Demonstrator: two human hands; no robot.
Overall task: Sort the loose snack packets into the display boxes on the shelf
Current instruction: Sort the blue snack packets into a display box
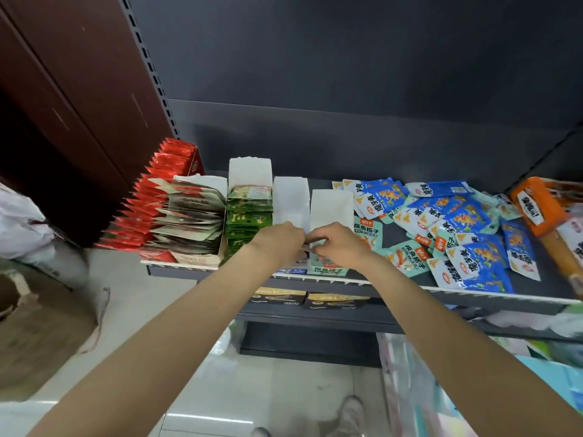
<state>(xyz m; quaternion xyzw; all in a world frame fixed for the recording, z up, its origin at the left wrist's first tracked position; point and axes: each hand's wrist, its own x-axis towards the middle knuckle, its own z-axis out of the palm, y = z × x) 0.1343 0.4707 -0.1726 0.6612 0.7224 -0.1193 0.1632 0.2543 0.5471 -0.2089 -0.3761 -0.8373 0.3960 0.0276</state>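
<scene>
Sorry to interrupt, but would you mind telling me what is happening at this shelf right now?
A person is stocking a dark metal shelf. Both hands, the left hand and the right hand, meet over a mint-green display box at the shelf's front edge, handling a small mint-green snack packet. A loose pile of blue and mint-green packets still lies to the right. Boxes of red packets and green packets stand filled on the left.

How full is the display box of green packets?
Full: the green-packet box holds upright green packets in a packed row from its white back flap to the shelf front, near the left hand.
</scene>
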